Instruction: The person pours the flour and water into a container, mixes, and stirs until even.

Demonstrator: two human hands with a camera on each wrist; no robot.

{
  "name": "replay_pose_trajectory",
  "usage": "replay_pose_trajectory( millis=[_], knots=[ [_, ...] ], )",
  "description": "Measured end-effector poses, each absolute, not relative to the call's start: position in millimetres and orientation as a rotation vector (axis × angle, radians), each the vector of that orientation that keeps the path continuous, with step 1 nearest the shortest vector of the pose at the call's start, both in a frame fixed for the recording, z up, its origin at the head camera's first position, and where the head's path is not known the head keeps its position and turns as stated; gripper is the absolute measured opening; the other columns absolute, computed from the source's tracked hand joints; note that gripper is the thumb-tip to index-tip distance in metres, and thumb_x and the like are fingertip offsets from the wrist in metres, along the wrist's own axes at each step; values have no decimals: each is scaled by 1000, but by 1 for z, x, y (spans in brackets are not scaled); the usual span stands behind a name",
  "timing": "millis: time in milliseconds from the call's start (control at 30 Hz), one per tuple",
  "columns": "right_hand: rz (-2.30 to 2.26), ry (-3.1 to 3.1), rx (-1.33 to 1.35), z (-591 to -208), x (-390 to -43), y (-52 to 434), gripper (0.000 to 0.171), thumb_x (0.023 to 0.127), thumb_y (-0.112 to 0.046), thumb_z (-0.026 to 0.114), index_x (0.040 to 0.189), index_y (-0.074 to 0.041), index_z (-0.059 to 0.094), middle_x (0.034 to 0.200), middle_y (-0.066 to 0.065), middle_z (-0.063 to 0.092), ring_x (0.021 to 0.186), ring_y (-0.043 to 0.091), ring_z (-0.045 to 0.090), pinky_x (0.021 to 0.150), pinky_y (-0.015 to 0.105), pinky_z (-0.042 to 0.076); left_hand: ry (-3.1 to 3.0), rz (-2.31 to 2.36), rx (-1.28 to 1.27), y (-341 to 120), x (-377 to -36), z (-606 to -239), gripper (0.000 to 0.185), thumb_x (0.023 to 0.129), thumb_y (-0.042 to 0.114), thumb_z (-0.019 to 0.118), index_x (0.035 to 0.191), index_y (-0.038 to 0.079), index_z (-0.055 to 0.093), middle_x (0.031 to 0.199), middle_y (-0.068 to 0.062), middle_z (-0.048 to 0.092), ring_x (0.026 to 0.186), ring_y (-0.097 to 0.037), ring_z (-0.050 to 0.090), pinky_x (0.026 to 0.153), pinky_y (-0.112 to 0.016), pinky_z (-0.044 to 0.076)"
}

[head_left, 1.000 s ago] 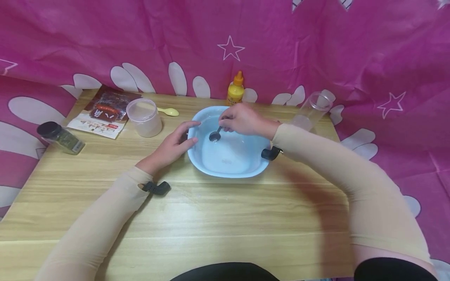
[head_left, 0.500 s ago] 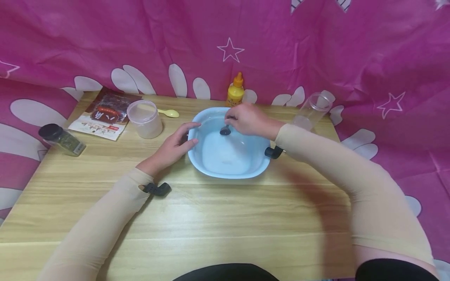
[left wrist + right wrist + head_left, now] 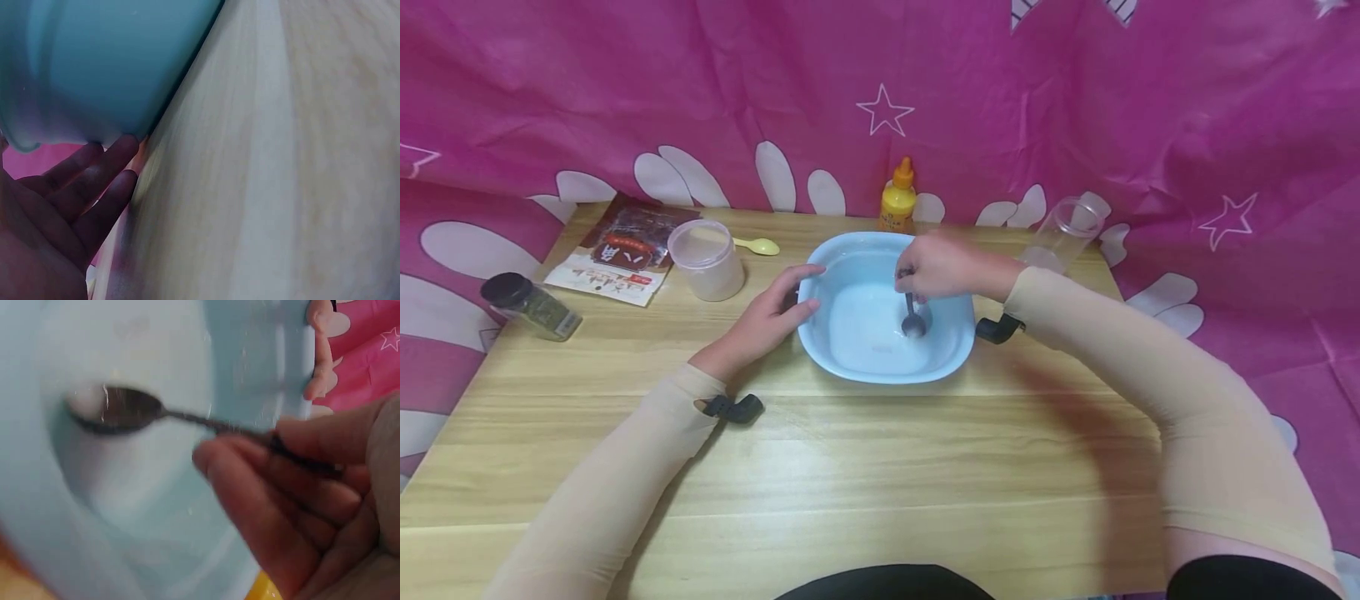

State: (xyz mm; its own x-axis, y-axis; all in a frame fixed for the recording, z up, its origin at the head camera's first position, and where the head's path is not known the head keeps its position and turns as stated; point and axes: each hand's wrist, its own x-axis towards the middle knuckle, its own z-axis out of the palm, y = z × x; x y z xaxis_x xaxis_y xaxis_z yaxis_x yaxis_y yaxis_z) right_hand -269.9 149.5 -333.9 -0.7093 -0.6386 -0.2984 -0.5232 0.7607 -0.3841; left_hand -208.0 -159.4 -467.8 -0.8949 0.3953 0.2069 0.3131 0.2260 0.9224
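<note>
Spoon (image 3: pixel 913 321): rigid, light metal, likely slippery when wet. Right hand (image 3: pixel 943 267) fingers pinch its upper handle, frame centre, bowl-end inside the basin (image 3: pixel 880 368). Left hand (image 3: pixel 767 317), fingers relaxed, rests against the basin's rim.

A light wood-grain counter (image 3: pixel 865 467) fills the foreground, its planks running left to right. Behind and around it hangs a magenta cloth backdrop (image 3: pixel 625 83) printed with white outlined stars and white petal shapes, creased in folds. The light is soft and even.
</note>
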Motion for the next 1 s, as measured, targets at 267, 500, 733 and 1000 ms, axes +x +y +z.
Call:
replay_pose_trajectory(
  millis=[267,500,733,1000],
  knots=[
    [-797,2315,-761,-346,-268,139,21,108,-16,75,116,2,82,96,7,83,96,29,83,84,33,68,2381,1797,721,-158,-208,-470,55,113,18,64,165,16,48,170,-9,47,151,-37,53,122,-57,46],
    [-722,2645,-694,-346,-277,145,19,109,-19,75,115,-5,85,92,6,81,89,23,78,81,32,63,2393,1770,712,-158,-210,-472,55,114,22,64,166,19,48,171,-8,46,150,-38,54,123,-58,46],
    [-554,2594,-710,-340,-277,151,20,107,-18,74,112,-2,85,82,4,78,77,20,76,75,32,61,2397,1770,721,-161,-211,-471,54,113,22,64,165,20,49,170,-8,47,147,-37,57,118,-60,50],
    [-764,2510,-738,-346,-281,144,21,109,-17,74,112,2,83,90,7,82,84,19,80,78,29,65,2386,1793,723,-161,-210,-471,54,113,20,64,165,18,49,170,-9,48,146,-37,57,115,-57,54]
  ],
)
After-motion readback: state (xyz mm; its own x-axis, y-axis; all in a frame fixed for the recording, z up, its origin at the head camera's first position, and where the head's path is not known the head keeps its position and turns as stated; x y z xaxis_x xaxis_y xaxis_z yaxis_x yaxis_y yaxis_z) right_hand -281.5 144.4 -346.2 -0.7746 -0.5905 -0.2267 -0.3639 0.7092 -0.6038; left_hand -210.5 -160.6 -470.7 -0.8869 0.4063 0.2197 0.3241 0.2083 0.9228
